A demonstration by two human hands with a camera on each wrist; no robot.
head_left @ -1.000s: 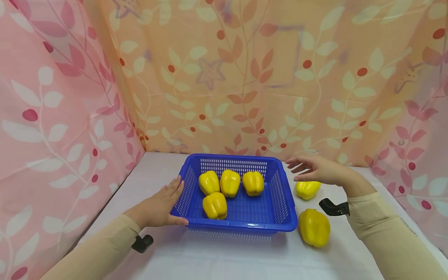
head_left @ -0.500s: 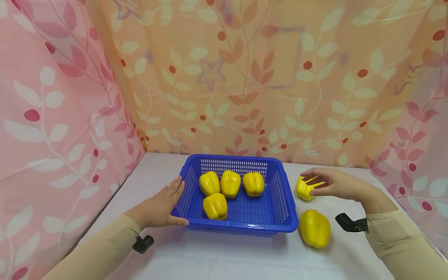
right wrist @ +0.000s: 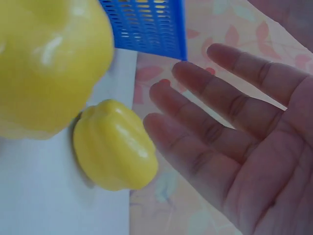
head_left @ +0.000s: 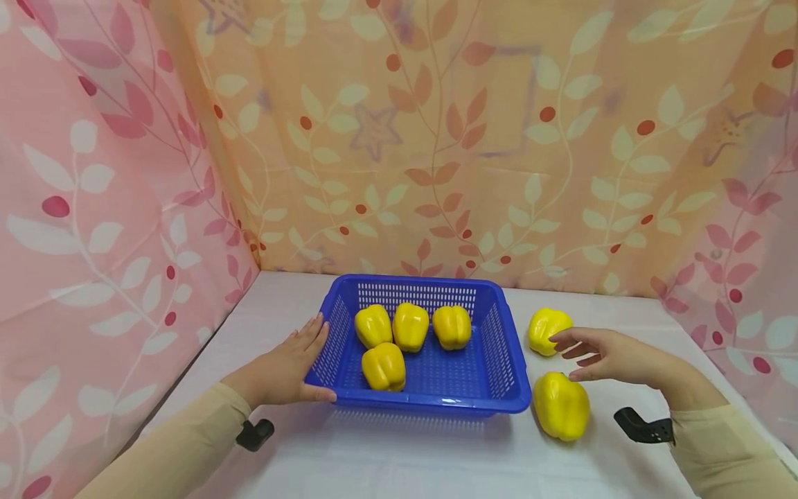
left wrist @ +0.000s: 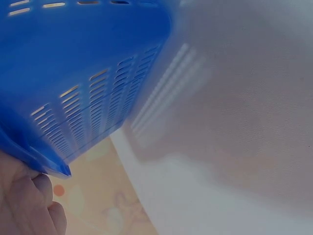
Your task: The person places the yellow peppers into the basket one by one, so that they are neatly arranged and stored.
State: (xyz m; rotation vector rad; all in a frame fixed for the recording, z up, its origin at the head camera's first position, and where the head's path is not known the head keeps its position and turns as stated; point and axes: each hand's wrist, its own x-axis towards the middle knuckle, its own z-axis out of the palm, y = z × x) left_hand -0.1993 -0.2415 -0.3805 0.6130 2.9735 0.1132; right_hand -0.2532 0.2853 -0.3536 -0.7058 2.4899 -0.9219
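Observation:
A blue plastic basket point(head_left: 436, 398) stands on the white tabletop, with several yellow bell peppers inside, one of them at the front left point(head_left: 383, 367). My left hand point(head_left: 283, 364) rests against the basket's left rim, fingers fairly straight and the thumb at the near corner; the left wrist view shows part of that hand point(left wrist: 29, 205) at the rim. To the basket's right lie two more yellow bell peppers, a far one point(head_left: 547, 331) and a larger-looking near one point(head_left: 561, 407). Over them hovers my right hand point(head_left: 614, 357), its fingers loosely bent and holding nothing.
Flower-patterned cloth point(head_left: 436, 173) hangs behind and at both sides of the white tabletop point(head_left: 374, 457). A black wrist mount point(head_left: 645, 426) sticks out from the right sleeve, another point(head_left: 254, 435) from the left.
My right hand has moved from beside the basket's far right rim toward me and rightward, over the near bell pepper, uncovering most of the far one. The left hand and basket stay put.

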